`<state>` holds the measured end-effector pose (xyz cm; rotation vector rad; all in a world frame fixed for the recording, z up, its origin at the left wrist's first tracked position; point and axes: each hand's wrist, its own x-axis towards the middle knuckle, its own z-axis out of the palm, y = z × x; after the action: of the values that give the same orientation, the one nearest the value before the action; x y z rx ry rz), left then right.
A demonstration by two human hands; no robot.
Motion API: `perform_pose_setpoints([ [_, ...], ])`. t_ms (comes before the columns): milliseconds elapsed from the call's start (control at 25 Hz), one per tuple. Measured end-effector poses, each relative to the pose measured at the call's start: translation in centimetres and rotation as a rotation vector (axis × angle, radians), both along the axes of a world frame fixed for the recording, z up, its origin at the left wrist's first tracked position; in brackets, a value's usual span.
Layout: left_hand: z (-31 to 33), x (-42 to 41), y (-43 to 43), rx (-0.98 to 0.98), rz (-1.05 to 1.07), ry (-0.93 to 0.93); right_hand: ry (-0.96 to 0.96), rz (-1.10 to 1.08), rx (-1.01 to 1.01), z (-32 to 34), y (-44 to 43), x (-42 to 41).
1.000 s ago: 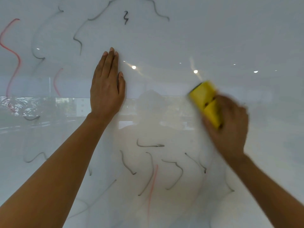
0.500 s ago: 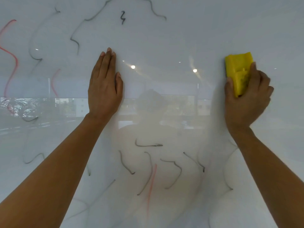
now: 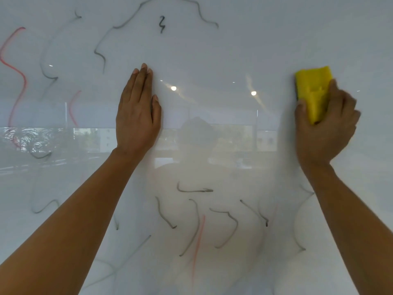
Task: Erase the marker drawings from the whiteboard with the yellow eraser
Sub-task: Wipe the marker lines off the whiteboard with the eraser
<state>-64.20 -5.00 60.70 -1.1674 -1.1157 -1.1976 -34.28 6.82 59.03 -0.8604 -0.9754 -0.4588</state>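
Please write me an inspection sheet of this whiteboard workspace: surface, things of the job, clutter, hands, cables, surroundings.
Surface: glossy whiteboard, smeared, with reflections.
Job's things: yellow eraser pressed on the board at upper right; black squiggle at top centre, red wavy line at far left, grey strokes low in the middle, all unerased.
Clutter: nothing seen.
Hands: left hand flat on the board, fingers together, empty; right hand grips the eraser.
Cables: nothing seen.
Surroundings: only reflected ceiling lights and windows.
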Motion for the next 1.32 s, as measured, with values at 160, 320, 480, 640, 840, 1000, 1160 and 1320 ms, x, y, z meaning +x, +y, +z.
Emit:
perform_pose_setpoints([
  [160, 0.1, -0.1, 0.1, -0.003, -0.003, -0.001, -0.205, 0.031, -0.011, 2.4, -2.2, -3.8],
  [320, 0.0, 0.0, 0.0, -0.004, -0.005, 0.002, -0.697, -0.051, 0.214, -0.9, -3.2, -6.2],
  [480, 0.1, -0.2, 0.0, 0.003, -0.009, 0.004, -0.244, -0.023, 0.079, 4.8, -2.2, -4.9],
  [640, 0.1, -0.1, 0.2, 0.014, -0.007, 0.009, -0.100, 0.031, 0.016, 12.8, -3.2, -6.4],
  [840, 0.1, -0.3, 0.2, 0.009, -0.009, 0.005, -0.697, 0.090, 0.262, 8.0, -6.1, -12.2],
  [1000, 0.1, -0.3, 0.3, 0.017, 0.000, 0.018, -0.769, 0.046, 0.432, 4.7, -5.1, -10.7],
  [1160, 0.1, -0.4, 0.3, 0.018, -0.002, 0.015, -0.328, 0.080, 0.307, 9.6, -3.4, -7.9],
  [1320, 0.1, -0.4, 0.3, 0.017, 0.001, 0.013, -0.065, -0.011, 0.150, 15.7, -3.2, -8.5],
])
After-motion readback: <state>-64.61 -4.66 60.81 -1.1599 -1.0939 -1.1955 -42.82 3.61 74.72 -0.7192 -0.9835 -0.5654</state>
